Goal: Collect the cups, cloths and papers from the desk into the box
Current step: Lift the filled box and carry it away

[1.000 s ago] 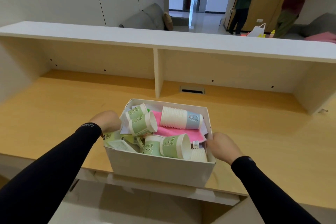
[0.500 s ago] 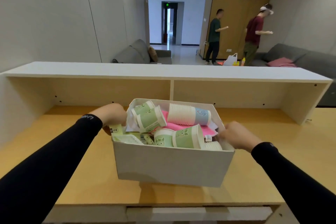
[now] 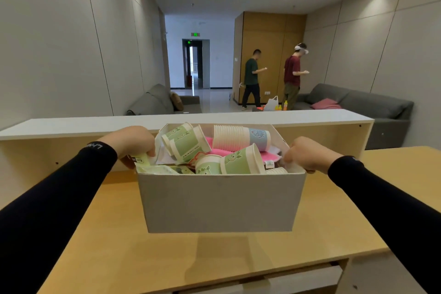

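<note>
A white cardboard box (image 3: 219, 203) hangs in the air above the wooden desk (image 3: 148, 253). My left hand (image 3: 133, 143) grips its left rim and my right hand (image 3: 307, 154) grips its right rim. Inside lie green paper cups (image 3: 241, 162), a stack of white cups with a blue band (image 3: 241, 137), a pink cloth (image 3: 268, 156) and papers (image 3: 152, 169) at the left. The box's floor and lower contents are hidden by its front wall.
A white shelf top (image 3: 71, 124) runs across the back of the desk. Beyond it two people (image 3: 251, 79) stand by a wooden cabinet, with grey sofas (image 3: 372, 105) on both sides. A drawer front (image 3: 300, 279) shows under the desk's near edge.
Both hands have lifted the box up off the desk. The view has tilted upward, showing more of the room.
</note>
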`<action>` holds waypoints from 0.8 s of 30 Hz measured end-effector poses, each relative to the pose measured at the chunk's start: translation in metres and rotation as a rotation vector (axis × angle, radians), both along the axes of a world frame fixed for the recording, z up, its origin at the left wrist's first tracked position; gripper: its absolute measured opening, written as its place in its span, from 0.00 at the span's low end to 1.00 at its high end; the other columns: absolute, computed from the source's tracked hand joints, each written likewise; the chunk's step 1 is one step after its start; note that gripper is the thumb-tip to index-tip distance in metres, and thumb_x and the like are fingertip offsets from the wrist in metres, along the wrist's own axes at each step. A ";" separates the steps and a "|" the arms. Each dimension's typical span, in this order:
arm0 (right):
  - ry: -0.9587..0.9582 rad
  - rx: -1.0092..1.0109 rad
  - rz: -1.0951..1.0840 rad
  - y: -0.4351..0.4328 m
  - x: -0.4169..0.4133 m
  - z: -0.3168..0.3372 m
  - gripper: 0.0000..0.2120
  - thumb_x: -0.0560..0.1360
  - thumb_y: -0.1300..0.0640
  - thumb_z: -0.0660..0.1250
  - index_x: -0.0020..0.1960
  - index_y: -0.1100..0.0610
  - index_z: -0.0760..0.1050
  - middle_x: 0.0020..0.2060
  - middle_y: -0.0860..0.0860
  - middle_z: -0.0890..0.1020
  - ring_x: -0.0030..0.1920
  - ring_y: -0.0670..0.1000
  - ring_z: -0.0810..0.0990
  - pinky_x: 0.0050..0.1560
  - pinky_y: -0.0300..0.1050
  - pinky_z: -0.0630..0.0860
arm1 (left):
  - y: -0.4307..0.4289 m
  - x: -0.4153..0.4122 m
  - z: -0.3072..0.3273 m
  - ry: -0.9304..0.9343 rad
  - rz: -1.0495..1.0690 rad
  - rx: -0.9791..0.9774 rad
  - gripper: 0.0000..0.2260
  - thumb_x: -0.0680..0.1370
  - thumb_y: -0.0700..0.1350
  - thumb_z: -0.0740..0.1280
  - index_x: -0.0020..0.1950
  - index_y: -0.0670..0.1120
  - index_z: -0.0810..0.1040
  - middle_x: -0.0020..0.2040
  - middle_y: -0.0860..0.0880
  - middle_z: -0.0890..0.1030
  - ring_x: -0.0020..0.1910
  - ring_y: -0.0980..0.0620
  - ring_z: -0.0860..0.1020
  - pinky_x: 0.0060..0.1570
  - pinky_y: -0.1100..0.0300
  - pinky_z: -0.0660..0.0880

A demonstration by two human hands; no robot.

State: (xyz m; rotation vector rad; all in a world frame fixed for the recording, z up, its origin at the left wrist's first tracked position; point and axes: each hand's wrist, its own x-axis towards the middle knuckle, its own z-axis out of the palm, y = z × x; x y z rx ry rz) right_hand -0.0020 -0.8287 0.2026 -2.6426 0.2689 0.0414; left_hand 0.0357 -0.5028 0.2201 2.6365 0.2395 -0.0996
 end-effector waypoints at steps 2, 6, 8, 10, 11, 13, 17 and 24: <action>0.002 -0.029 -0.018 -0.005 -0.007 0.003 0.09 0.75 0.61 0.62 0.40 0.65 0.74 0.27 0.55 0.71 0.24 0.51 0.66 0.23 0.40 0.62 | -0.003 -0.014 0.006 -0.021 0.002 -0.001 0.09 0.77 0.38 0.63 0.37 0.43 0.69 0.40 0.41 0.75 0.35 0.43 0.78 0.27 0.58 0.74; 0.006 -0.028 -0.026 -0.015 -0.033 0.013 0.10 0.75 0.60 0.64 0.37 0.65 0.74 0.27 0.56 0.72 0.24 0.51 0.67 0.23 0.39 0.62 | -0.013 -0.046 0.021 -0.036 0.009 0.018 0.09 0.77 0.38 0.64 0.38 0.42 0.70 0.40 0.41 0.75 0.33 0.45 0.77 0.25 0.58 0.73; 0.006 -0.047 -0.022 -0.020 -0.048 0.016 0.09 0.74 0.60 0.64 0.41 0.67 0.77 0.30 0.58 0.74 0.25 0.52 0.68 0.25 0.40 0.63 | -0.018 -0.062 0.024 -0.037 0.008 0.025 0.06 0.77 0.38 0.64 0.40 0.41 0.72 0.40 0.41 0.75 0.33 0.45 0.76 0.25 0.58 0.73; -0.001 -0.037 -0.016 -0.025 -0.065 0.018 0.11 0.74 0.60 0.64 0.46 0.69 0.79 0.32 0.59 0.75 0.25 0.53 0.68 0.25 0.41 0.64 | -0.023 -0.079 0.025 -0.040 0.009 0.030 0.03 0.77 0.38 0.63 0.45 0.39 0.73 0.40 0.41 0.75 0.33 0.44 0.77 0.25 0.58 0.73; -0.008 -0.036 -0.007 -0.028 -0.071 0.018 0.13 0.75 0.60 0.64 0.48 0.71 0.79 0.32 0.59 0.75 0.25 0.53 0.69 0.25 0.41 0.64 | -0.025 -0.088 0.025 -0.041 0.012 0.032 0.03 0.77 0.38 0.63 0.48 0.38 0.73 0.40 0.40 0.75 0.34 0.44 0.77 0.25 0.58 0.73; 0.005 -0.047 0.017 -0.030 -0.087 0.019 0.14 0.75 0.60 0.64 0.49 0.72 0.79 0.32 0.59 0.75 0.25 0.53 0.68 0.25 0.41 0.64 | -0.028 -0.106 0.022 -0.037 0.022 0.034 0.04 0.77 0.38 0.63 0.49 0.38 0.73 0.40 0.40 0.75 0.33 0.44 0.76 0.25 0.58 0.72; -0.009 0.017 0.025 -0.031 -0.113 0.017 0.10 0.74 0.62 0.63 0.45 0.70 0.76 0.30 0.58 0.74 0.27 0.53 0.69 0.26 0.41 0.65 | -0.027 -0.137 0.017 -0.037 0.041 0.027 0.04 0.77 0.38 0.64 0.47 0.38 0.73 0.39 0.41 0.74 0.32 0.45 0.75 0.24 0.59 0.70; -0.036 0.051 0.067 -0.008 -0.149 0.006 0.04 0.74 0.64 0.62 0.42 0.65 0.71 0.26 0.55 0.69 0.25 0.51 0.66 0.25 0.41 0.65 | -0.005 -0.179 0.008 -0.041 0.074 -0.001 0.08 0.77 0.37 0.63 0.37 0.41 0.70 0.37 0.41 0.73 0.31 0.44 0.73 0.25 0.58 0.71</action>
